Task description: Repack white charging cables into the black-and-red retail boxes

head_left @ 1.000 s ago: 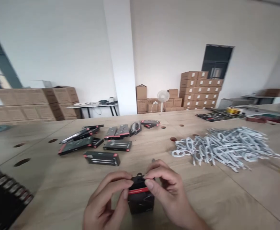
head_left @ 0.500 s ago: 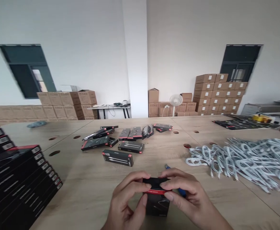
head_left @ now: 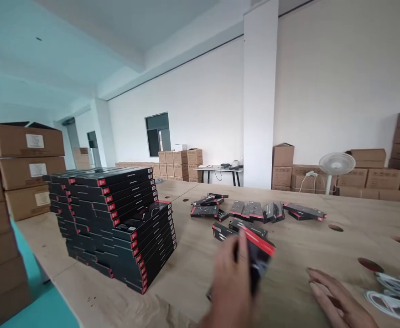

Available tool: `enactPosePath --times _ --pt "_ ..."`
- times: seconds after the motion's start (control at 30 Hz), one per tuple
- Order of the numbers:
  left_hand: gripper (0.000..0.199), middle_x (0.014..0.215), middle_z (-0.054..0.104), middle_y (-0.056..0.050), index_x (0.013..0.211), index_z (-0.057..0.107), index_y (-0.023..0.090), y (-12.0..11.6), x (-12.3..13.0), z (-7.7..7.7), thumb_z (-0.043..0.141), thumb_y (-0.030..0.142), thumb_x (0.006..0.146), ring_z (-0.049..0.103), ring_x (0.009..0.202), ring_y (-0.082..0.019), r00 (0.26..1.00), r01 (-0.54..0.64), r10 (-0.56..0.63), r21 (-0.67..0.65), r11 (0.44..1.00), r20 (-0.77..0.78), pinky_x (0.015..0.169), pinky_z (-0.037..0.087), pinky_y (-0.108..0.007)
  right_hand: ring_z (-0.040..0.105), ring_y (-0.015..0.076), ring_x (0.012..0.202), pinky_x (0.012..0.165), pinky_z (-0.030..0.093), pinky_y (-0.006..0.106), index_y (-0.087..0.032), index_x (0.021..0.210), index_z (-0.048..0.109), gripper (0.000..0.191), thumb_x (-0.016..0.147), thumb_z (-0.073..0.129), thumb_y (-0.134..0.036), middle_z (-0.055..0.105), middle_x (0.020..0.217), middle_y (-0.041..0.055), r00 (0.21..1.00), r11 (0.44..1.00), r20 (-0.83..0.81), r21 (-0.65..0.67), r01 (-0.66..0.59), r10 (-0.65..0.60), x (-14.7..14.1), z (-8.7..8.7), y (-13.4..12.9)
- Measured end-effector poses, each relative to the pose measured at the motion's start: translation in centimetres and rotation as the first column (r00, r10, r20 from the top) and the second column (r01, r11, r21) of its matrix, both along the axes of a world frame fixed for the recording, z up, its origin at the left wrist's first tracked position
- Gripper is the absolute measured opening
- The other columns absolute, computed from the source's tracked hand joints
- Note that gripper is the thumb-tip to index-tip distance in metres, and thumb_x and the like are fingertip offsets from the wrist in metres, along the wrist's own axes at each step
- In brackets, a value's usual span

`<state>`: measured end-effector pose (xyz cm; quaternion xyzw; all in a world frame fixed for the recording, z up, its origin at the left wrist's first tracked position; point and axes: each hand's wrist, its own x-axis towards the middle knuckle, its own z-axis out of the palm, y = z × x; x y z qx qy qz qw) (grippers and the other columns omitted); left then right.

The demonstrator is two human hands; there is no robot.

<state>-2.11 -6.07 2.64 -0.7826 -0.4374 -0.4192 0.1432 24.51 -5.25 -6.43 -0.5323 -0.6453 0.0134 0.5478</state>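
My left hand grips a slim black box with a red end and holds it above the wooden table, to the right of a tall stack of matching black boxes. The hand and box are blurred by motion. My right hand rests flat on the table with fingers spread and nothing in it. A few white coiled cables lie just right of that hand.
Several loose black boxes lie scattered on the table farther back. Round holes dot the tabletop. Brown cartons stand at the left, more cartons and a white fan along the far wall, plus a white pillar.
The view has swung left, bringing the tall stack into sight. My right hand has let go of the box and dropped to the table; my left hand now carries the box alone toward the stack.
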Motion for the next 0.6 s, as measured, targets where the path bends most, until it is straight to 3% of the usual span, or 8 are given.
enactPosePath --times 0.13,0.17,0.23,0.27,0.37,0.6 --pt "0.089 0.146 0.044 -0.022 0.160 0.025 0.019 0.9 -11.1 11.8 0.064 0.022 0.080 0.048 0.133 -0.040 0.971 -0.173 0.192 0.137 0.975 -0.140 0.106 0.047 -0.058 0.077 0.0330 0.100 0.089 0.064 0.049 -0.027 0.091 0.083 0.043 0.083 0.052 -0.056 0.080 0.109 0.0084 0.989 0.989 0.133 -0.122 0.086 -0.070 1.1 -2.1 1.3" --pt "0.083 0.146 0.045 -0.021 0.157 0.034 0.018 1.6 -13.5 14.1 0.064 0.025 0.079 0.048 0.134 -0.040 0.949 -0.217 0.239 0.127 0.968 -0.203 0.109 0.044 -0.057 0.077 0.0326 0.099 0.088 0.064 0.049 -0.028 0.090 0.083 0.042 0.084 0.051 -0.054 0.080 0.108 0.0082 0.987 0.984 0.148 -0.156 0.090 -0.067 1.2 -2.6 1.5" --pt "0.073 0.148 0.048 -0.019 0.149 0.046 0.017 3.1 -17.7 17.3 0.063 0.033 0.080 0.047 0.137 -0.038 0.892 -0.370 0.347 -0.031 0.928 -0.289 0.115 0.038 -0.054 0.077 0.0321 0.099 0.088 0.064 0.048 -0.028 0.089 0.083 0.040 0.084 0.050 -0.051 0.080 0.108 0.0081 0.986 0.978 0.156 -0.192 0.084 -0.054 1.3 -3.3 1.8" --pt "0.070 0.148 0.051 -0.017 0.146 0.050 0.017 3.8 -19.4 18.2 0.063 0.036 0.080 0.048 0.138 -0.037 0.862 -0.437 0.365 -0.151 0.887 -0.352 0.117 0.036 -0.052 0.077 0.0318 0.099 0.088 0.064 0.047 -0.028 0.088 0.082 0.040 0.084 0.050 -0.050 0.080 0.107 0.0080 0.987 0.977 0.153 -0.197 0.078 -0.048 1.4 -3.5 1.9" --pt "0.057 0.131 0.068 -0.017 0.128 0.067 0.015 5.2 -23.2 18.9 0.063 0.035 0.074 0.063 0.123 -0.035 0.835 -0.495 0.355 -0.291 0.818 -0.421 0.108 0.046 -0.045 0.077 0.0312 0.097 0.088 0.063 0.045 -0.027 0.087 0.082 0.041 0.083 0.048 -0.050 0.081 0.105 0.0078 0.989 0.977 0.138 -0.197 0.077 -0.050 1.9 -3.6 2.0" --pt "0.055 0.129 0.070 -0.015 0.118 0.071 0.015 6.5 -25.7 17.9 0.062 0.027 0.065 0.064 0.122 -0.035 0.814 -0.542 0.387 -0.328 0.773 -0.433 0.107 0.048 -0.041 0.073 0.0341 0.107 0.098 0.058 0.048 -0.025 0.097 0.081 0.050 0.076 0.052 -0.060 0.079 0.112 0.0103 0.986 0.935 0.130 -0.327 0.138 -0.100 4.5 -4.1 2.3"
